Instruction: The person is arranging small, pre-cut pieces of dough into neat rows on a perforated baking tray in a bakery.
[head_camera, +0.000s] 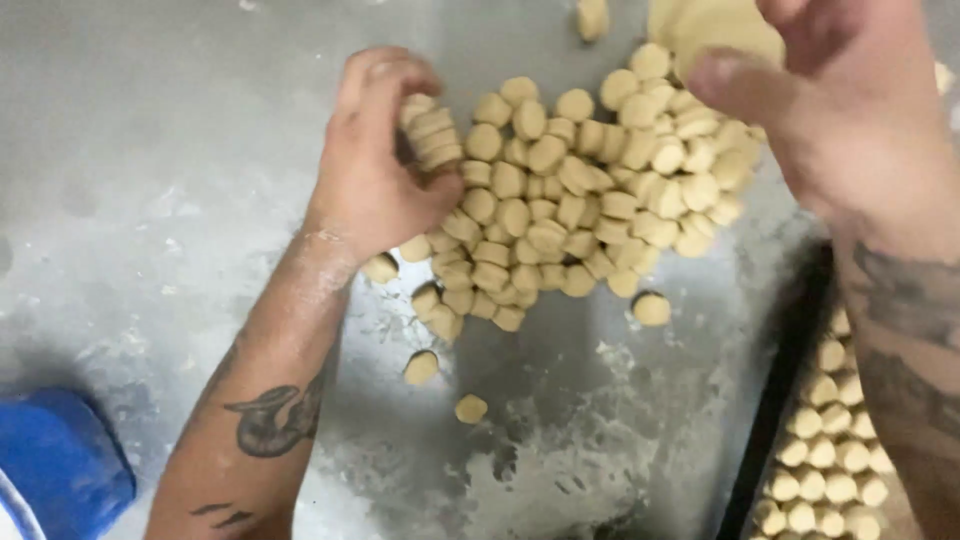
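Dough pieces fill most of the view, heaped on a grey, flour-dusted metal table (150, 200). The big pile (580, 190) of pale round discs lies at the far middle, too many and too overlapped to count exactly; several dozen is a fair judgement. Two flat discs of rolled dough (715, 30) sit far right, partly hidden by the right hand, so their number is uncertain. One dark tray (775, 400) stands near right, with rows of the same pieces (830, 460) laid out on it, more than twenty in view before the edge cuts them off. One blue object (60, 460) lies at the near left corner. Four loose pieces lie apart from the pile: three on the near side (420, 367) and one at the far edge (592, 17).

The left hand (375, 160) is curled shut around a short stack of discs (430, 130), about five, held edge to edge at the left side of the pile. The right hand (850, 110) hovers over the far right of the pile, thumb and fingers bent; whether it pinches anything cannot be told.

Risks, as judged: the stack in the left hand could slip and scatter, since soft dough pressed together may also stick or deform. Strays near the front could roll off or be missed. The right forearm (910, 350) hangs close above the tray and could brush the ordered rows out of line.
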